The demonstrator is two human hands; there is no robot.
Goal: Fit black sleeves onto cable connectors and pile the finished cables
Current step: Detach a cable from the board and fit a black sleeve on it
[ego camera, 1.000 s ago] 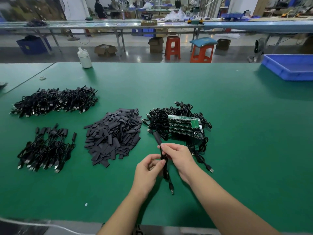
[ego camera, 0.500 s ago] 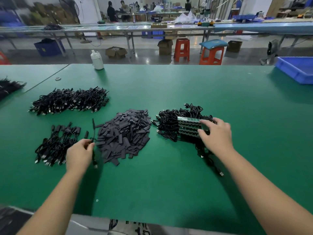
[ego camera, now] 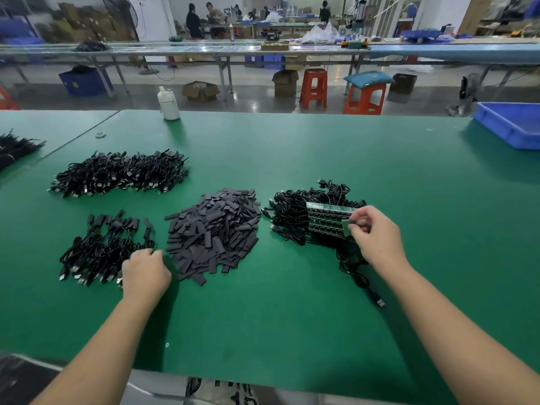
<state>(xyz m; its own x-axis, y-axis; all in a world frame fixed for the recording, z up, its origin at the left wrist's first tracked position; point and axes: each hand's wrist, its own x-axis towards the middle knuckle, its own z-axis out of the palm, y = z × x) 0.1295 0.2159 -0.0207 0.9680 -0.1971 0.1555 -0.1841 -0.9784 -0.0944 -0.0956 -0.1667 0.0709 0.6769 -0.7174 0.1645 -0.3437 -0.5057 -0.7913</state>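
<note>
A heap of flat black sleeves (ego camera: pixel 213 229) lies mid-table. To its right, a tangle of black cables (ego camera: pixel 292 211) carries a stack of green connector boards (ego camera: pixel 324 219). My right hand (ego camera: pixel 377 238) pinches one small green board (ego camera: pixel 346 226) at the stack's right end. Left of the sleeves is a small pile of sleeved cables (ego camera: pixel 99 247). My left hand (ego camera: pixel 144 271) is knuckles-up at that pile's right edge, fingertips down on the cable strands; its grip is hidden. A larger cable pile (ego camera: pixel 119 173) sits behind.
A loose cable ends in a USB plug (ego camera: pixel 380 302) by my right forearm. A white bottle (ego camera: pixel 169 105) stands at the far edge, and a blue bin (ego camera: pixel 511 124) at far right. Another black bundle (ego camera: pixel 14 147) lies at the far left.
My left hand carried the sleeved cable from the centre to the small left pile, where it now lies. My right hand went to the green boards and now pinches one.
</note>
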